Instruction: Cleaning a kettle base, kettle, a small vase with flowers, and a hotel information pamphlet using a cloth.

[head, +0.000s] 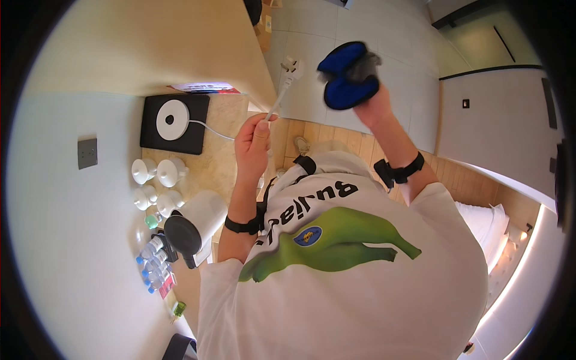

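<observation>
My left hand (253,146) grips the white power cord (279,100) just behind its plug (291,67), whose metal prongs point away from me. From the hand the cord runs back to the round white kettle base (173,120), which lies on a black tray (198,143) on the counter. In my right hand (375,108) is a blue fabric item with black edging (353,85), raised over the floor and blurred; its exact kind is unclear. A white electric kettle (208,211) with a black lid stands on the counter left of my left forearm, apart from its base.
Several lidded white cups (168,173) stand by the wall near the tray. Beyond them are plastic water bottles (155,265) and a green-topped container (153,220). A grey socket (87,153) is on the left wall. At right are a cabinet (490,114) and bed pillows (483,225).
</observation>
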Demonstrator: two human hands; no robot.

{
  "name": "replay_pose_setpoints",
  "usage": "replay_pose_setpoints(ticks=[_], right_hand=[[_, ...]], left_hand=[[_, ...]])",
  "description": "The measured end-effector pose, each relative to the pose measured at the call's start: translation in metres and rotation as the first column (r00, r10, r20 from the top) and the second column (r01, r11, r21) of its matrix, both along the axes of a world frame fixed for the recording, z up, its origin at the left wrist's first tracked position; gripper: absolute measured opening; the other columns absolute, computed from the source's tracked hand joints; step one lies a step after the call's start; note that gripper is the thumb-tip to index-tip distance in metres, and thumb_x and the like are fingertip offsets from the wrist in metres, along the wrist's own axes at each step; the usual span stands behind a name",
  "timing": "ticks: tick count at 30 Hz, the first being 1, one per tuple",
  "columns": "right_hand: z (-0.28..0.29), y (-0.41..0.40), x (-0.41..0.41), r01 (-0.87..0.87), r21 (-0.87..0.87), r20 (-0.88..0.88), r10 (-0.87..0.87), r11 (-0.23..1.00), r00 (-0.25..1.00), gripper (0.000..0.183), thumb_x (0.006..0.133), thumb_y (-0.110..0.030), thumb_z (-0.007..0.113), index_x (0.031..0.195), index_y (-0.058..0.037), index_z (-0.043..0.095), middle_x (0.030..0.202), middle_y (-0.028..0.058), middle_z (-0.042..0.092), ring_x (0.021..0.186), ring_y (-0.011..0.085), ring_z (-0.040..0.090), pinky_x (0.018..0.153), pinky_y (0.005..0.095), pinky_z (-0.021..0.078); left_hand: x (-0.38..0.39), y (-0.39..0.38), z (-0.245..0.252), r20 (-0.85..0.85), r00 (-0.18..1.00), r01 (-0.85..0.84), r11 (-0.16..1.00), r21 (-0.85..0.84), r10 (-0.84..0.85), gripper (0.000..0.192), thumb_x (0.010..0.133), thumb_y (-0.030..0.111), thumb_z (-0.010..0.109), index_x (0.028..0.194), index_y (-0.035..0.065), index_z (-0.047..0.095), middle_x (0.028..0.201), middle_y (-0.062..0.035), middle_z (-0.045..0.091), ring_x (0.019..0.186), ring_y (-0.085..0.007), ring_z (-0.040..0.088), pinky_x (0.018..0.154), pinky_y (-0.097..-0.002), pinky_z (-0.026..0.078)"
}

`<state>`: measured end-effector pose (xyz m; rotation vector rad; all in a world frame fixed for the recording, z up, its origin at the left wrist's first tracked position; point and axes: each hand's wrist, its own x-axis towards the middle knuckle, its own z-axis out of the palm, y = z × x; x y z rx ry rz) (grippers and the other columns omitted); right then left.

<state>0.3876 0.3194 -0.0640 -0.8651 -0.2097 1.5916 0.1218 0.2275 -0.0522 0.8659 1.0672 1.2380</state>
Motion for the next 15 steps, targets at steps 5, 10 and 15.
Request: replay_pose_setpoints(ticks=[5,10,15], right_hand=[[0.017,-0.026,-0.07,-0.389,-0.076,-0.193,0.369,0.918,0.909,0.056,0.099,-0.05,0.048,0.133,-0.0061,0.052,0.128,0.0101,0.06,0.117,0.0245,0.057,0.106,0.0414,0.0417],[0.019,-0.026,-0.116,-0.464,0.041,0.058,0.461,0.885,0.885,0.036,0.098,-0.039,0.058,0.114,-0.0069,0.059,0.104,0.0028,0.066,0.092,0.0132,0.062,0.081,0.0296,0.0504],[0.011,-0.009,-0.123,-0.448,0.123,0.356,0.382,0.886,0.853,0.025,0.098,-0.03,0.061,0.105,-0.0051,0.062,0.091,0.0013,0.067,0.077,0.01,0.062,0.07,0.0259,0.0508]], left_hand=[[0.003,0.004,-0.011,-0.188,0.982,0.008,0.999,0.049,0.001,0.022,0.102,0.018,0.052,0.11,0.0013,0.064,0.068,0.0069,0.043,0.055,-0.0013,0.033,0.05,-0.0192,0.026],[0.01,0.001,-0.003,-0.482,0.876,0.028,0.999,0.036,-0.007,0.019,0.098,0.016,0.059,0.109,0.0019,0.063,0.081,-0.0052,0.063,0.072,-0.0132,0.057,0.067,-0.0271,0.046],[0.004,-0.006,0.008,-0.547,0.832,0.073,0.996,-0.055,-0.091,0.023,0.096,0.02,0.06,0.11,0.0024,0.064,0.082,-0.0131,0.068,0.074,-0.0215,0.066,0.07,-0.0321,0.051]])
